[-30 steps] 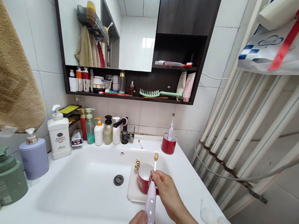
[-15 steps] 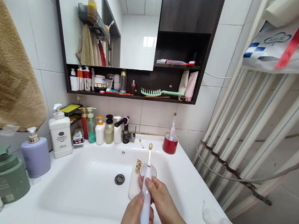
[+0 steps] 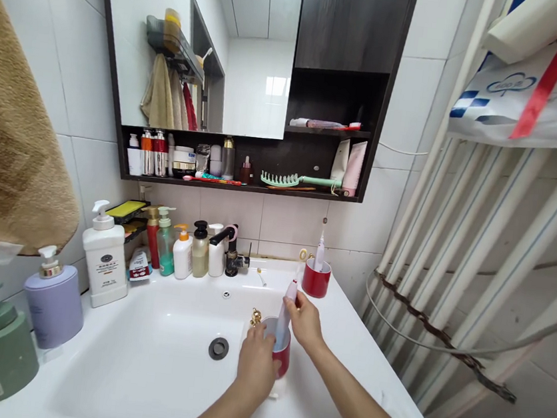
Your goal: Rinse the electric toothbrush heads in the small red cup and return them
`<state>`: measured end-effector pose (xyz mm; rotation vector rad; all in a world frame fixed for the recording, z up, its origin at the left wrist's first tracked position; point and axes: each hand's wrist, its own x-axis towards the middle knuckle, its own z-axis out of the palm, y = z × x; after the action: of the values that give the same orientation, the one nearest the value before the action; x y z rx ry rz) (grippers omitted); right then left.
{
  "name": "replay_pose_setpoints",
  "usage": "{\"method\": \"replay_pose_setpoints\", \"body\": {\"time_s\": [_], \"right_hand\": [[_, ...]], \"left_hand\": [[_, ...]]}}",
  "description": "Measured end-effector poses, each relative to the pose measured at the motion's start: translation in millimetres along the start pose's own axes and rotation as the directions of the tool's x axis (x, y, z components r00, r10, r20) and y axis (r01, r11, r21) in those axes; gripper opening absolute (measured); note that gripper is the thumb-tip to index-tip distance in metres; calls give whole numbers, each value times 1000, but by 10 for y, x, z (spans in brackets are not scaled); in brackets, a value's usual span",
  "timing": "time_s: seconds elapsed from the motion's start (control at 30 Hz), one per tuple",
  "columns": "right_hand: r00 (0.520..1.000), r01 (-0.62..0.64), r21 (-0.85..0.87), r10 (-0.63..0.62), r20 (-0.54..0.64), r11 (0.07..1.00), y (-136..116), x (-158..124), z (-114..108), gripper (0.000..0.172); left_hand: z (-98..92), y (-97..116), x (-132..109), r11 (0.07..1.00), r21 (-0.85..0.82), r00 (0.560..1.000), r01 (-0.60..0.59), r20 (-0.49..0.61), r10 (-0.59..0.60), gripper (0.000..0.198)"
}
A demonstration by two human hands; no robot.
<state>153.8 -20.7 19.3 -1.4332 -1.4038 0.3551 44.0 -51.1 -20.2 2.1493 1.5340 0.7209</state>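
In the head view, my right hand is closed round the upper part of a pale pink electric toothbrush, its head pointing up. The toothbrush's lower end is inside a red cup with a pale interior. My left hand grips that cup from its left side, fingers at the rim. The cup stands over the right side of the white sink, with a gold ornament beside it. Behind, a second red cup holds another electric toothbrush.
A black faucet and a small loose brush head are at the back ledge. Several pump bottles line the left and back. A mirror cabinet hangs above; white pipes run along the right wall.
The toothbrush went from between both hands, in front of the cup, into the cup with my right hand. My left hand let go of it and took hold of the red cup.
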Motion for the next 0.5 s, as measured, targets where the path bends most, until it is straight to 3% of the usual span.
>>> {"method": "replay_pose_setpoints", "body": {"time_s": [0.2, 0.5], "right_hand": [[998, 33, -99, -28, 56, 994, 183, 112, 109, 19], [999, 28, -266, -36, -25, 964, 152, 1063, 25, 19]], "left_hand": [[10, 40, 318, 986, 143, 996, -86, 49, 80, 21], [-141, 268, 1197, 953, 214, 975, -212, -20, 222, 19]]}}
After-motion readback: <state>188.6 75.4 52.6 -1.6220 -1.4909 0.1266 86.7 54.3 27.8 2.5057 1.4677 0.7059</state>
